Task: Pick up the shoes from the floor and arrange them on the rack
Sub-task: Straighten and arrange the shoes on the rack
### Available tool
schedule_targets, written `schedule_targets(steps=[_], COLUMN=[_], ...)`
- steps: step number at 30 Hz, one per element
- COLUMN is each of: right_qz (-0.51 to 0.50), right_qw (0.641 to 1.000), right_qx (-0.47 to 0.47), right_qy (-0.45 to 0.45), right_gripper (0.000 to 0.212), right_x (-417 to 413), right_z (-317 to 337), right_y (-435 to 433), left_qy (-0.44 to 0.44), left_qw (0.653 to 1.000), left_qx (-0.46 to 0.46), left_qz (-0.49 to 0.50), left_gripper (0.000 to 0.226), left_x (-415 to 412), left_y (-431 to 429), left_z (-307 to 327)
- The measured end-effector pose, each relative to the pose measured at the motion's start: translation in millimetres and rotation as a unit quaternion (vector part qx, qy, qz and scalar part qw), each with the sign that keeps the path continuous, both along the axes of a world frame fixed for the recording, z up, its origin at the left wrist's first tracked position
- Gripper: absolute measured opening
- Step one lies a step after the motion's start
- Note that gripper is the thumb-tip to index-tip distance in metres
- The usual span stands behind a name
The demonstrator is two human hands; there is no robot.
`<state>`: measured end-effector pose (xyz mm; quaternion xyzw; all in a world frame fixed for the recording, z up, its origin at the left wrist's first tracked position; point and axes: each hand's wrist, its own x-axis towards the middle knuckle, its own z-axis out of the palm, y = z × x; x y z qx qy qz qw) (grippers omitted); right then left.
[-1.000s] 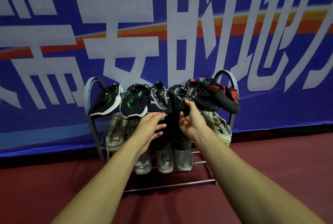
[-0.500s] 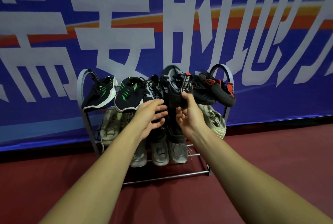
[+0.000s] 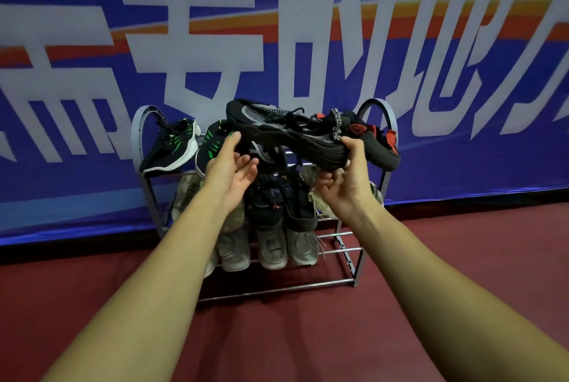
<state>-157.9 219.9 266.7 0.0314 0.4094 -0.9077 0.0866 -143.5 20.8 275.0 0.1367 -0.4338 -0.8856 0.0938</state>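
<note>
A black shoe with grey mesh (image 3: 286, 132) hangs sideways in the air in front of the top shelf of the grey metal rack (image 3: 144, 141). My right hand (image 3: 345, 181) grips its heel end from below. My left hand (image 3: 234, 166) is open under the toe end, with a fingertip touching the sole. On the top shelf rest two black shoes with green stripes (image 3: 172, 147) at the left and a black and red shoe (image 3: 375, 141) at the right. Dark shoes (image 3: 277, 200) and grey sneakers (image 3: 271, 246) fill the lower shelves.
A big blue banner with white characters (image 3: 277, 27) covers the wall right behind the rack. Dark red floor (image 3: 292, 335) stretches in front and to both sides. Beige shoes (image 3: 320, 197) sit on the middle shelf at the right, partly hidden by my hand.
My right hand has lifted the black mesh shoe off the top shelf and turned it sideways. My left hand rose to its toe end. The camera moved closer to the rack.
</note>
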Motion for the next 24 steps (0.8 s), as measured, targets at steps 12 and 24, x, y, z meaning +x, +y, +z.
schedule_targets(steps=[12,24], right_qz=[-0.059,-0.032], right_qw=[0.996,0.999], right_qx=[0.026,0.032], right_qy=[-0.064,0.021], right_gripper=[0.046,0.022], right_x=[-14.4,-22.3], right_z=[13.7,16.1], right_y=[23.9,9.8], left_qy=[0.018,-0.022], left_qw=[0.996,0.989], left_qx=[0.020,-0.011], left_qz=[-0.086,-0.148], left_gripper=[0.038,0.007], left_x=[26.4,33.3], left_y=[-11.5,9.2], left_z=[12.9,0.4])
